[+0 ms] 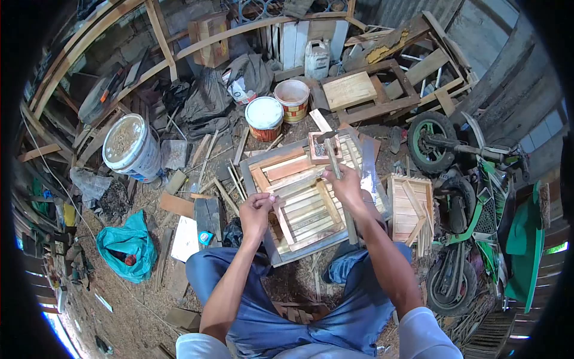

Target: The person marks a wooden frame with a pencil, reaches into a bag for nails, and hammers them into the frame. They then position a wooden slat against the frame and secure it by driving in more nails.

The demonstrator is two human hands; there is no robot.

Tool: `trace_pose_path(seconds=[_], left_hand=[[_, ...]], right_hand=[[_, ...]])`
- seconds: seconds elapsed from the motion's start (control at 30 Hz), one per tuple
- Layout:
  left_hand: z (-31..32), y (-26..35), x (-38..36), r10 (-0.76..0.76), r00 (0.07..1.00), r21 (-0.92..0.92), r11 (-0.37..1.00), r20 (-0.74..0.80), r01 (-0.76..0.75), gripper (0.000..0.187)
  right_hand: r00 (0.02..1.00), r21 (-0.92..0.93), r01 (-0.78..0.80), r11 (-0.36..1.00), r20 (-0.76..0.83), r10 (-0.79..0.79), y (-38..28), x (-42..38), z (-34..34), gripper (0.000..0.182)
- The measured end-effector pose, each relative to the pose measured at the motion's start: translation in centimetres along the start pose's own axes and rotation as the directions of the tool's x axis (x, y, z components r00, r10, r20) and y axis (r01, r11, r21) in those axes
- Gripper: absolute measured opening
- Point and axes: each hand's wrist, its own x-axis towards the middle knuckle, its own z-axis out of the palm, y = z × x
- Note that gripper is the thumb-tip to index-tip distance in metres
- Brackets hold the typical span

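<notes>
My right hand (345, 186) is wrapped round the wooden handle of a hammer (332, 157), whose dark head points away from me over a small wooden box (319, 157) of nails. My left hand (256, 214) is closed, with thumb and fingertips pinched at the left end of a wooden strip; what they hold, if anything, is too small to tell. Beneath both hands lies a slatted wooden panel (305, 212) with crosspieces, resting on a dark-edged board (281, 258) in front of my knees.
A second slatted wooden piece (410, 206) stands to the right, beside a green toy-like motorbike (487, 209). Paint buckets (264, 116) and a white pail (128, 146) stand beyond and left. A teal sack (127, 245), tape measure (205, 237) and wood offcuts litter the floor.
</notes>
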Motion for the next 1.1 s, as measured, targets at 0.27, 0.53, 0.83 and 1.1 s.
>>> trace_pose_path(seconds=[0.27,0.53,0.83,1.1], left_hand=[[1.1,-1.3,-0.4,0.039,0.99,0.025,0.999,-0.134,-0.036,0.022],[2.2,-3.9,-0.7,0.058,0.968,0.028,0.998,-0.246,-0.053,0.023],[1.1,-2.8,0.0,0.032,0.971,0.047,0.999,-0.236,-0.021,0.025],[-1.7,-2.5,-2.2,0.005,0.991,0.155,0.988,-0.132,0.016,0.025]], right_hand=[[0.998,-0.049,0.011,0.999,0.066,-0.008,0.5,-0.1,0.1,0.032],[0.988,0.046,-0.042,0.998,0.15,0.035,4.8,0.5,2.0,0.039],[0.946,0.128,-0.217,0.968,0.273,0.176,-0.2,-2.9,-0.3,0.035],[0.901,0.231,-0.366,0.901,0.33,0.282,0.0,-9.0,-0.5,0.035]])
